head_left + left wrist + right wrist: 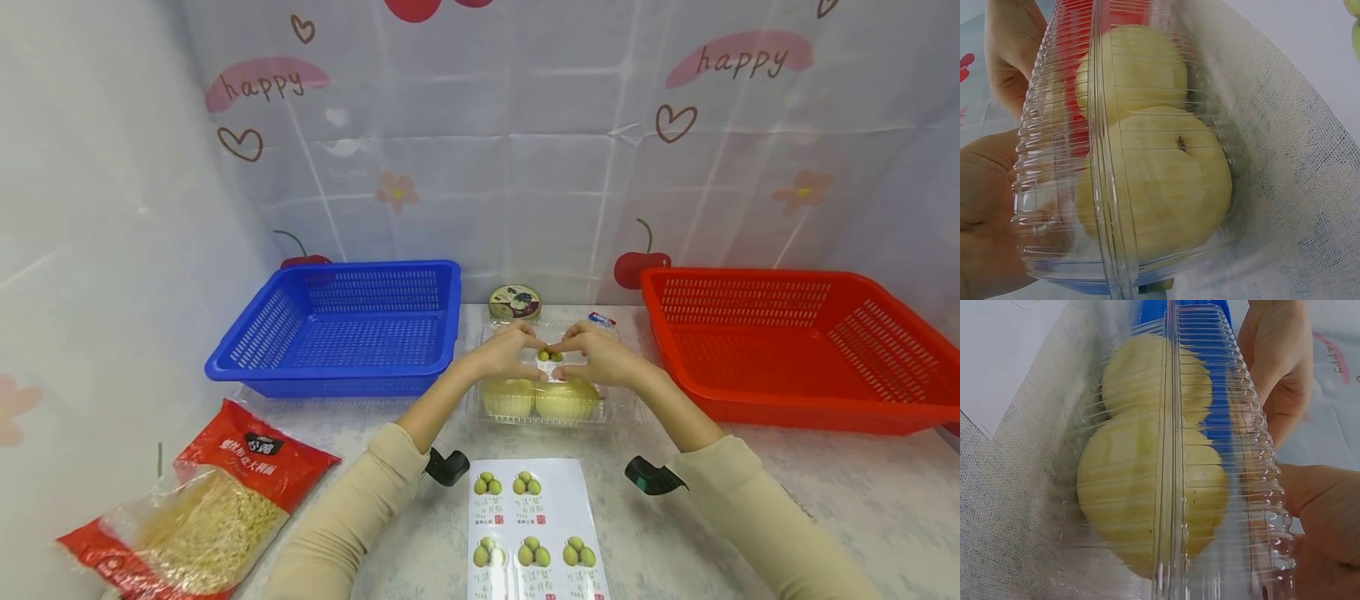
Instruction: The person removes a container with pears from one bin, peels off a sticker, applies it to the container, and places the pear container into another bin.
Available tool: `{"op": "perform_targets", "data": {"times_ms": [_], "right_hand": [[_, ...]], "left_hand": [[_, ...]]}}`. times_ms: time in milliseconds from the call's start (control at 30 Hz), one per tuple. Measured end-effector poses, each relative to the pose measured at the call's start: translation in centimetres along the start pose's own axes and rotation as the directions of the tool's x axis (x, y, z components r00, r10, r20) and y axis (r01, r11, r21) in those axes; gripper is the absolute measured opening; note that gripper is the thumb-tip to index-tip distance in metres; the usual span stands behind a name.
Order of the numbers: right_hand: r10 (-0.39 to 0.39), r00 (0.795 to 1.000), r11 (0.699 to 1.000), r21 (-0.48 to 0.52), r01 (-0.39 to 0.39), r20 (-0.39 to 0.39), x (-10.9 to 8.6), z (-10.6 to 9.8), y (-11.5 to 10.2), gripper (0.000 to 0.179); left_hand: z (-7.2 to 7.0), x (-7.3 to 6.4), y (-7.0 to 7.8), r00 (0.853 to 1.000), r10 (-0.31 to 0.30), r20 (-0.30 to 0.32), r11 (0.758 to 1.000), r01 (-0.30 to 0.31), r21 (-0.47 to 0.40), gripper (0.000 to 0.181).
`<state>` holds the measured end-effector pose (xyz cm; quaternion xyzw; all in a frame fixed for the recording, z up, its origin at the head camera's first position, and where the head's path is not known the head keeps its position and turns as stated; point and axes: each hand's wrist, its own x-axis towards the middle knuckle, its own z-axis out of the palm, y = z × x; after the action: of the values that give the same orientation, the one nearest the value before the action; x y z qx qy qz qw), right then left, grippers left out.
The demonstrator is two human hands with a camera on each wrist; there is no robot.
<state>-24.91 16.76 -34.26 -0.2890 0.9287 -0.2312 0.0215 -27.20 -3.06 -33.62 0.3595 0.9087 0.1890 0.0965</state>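
Pears [566, 402], two pale yellow ones, lie side by side in a clear clamshell box [540, 420]. Left hand [504, 352] at nine o'clock and right hand [603, 357] at three, thumbs and forefingers extended, touch the pear label [550, 365] on its lid. Around the box: printed label sheet [566, 504] at six o'clock, pasta bag [213, 517] at eight, blue basket [375, 332] at nine, red basket [750, 350] at three.

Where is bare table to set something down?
Widest: table in front of the red basket, right of the right sleeve. Narrower: between pear box and label sheet. Crowded: around the box, left hand and right hand over it, blue basket and round tin near.
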Motion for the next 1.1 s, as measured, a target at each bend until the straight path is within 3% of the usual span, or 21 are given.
{"op": "perform_targets", "data": {"times_ms": [333,567,700,967,1100], "right_hand": [[-0.004,1.000,1.000,-0.028,0.004,-0.023,-0.2,0.2,0.3,0.040],[-0.013,0.999,0.999,-0.039,0.011,-0.043,-1.0,0.3,0.2,0.033],[0.005,0.999,0.999,-0.032,-0.006,-0.047,-1.7,0.3,-0.2,0.025],[-0.029,0.997,1.000,0.007,0.029,-0.066,-3.2,0.1,-0.9,0.016],[0.015,0.993,0.999,0.035,-0.011,-0.120,-4.3,0.0,-0.9,0.014]], "left_hand": [[0.3,-0.3,-0.3,0.999,-0.008,-0.043,1.000,0.008,-0.009,0.054],[0.8,-0.9,-0.4,0.997,-0.004,-0.078,1.000,0.002,-0.028,0.042],[1.0,-1.6,-0.1,0.994,0.034,-0.103,0.999,-0.036,-0.021,0.033],[0.9,-3.4,0.4,0.990,0.091,-0.105,0.995,-0.094,-0.030,0.019],[1.3,-4.7,0.4,0.981,0.100,-0.169,0.993,-0.110,-0.050,0.019]]}}
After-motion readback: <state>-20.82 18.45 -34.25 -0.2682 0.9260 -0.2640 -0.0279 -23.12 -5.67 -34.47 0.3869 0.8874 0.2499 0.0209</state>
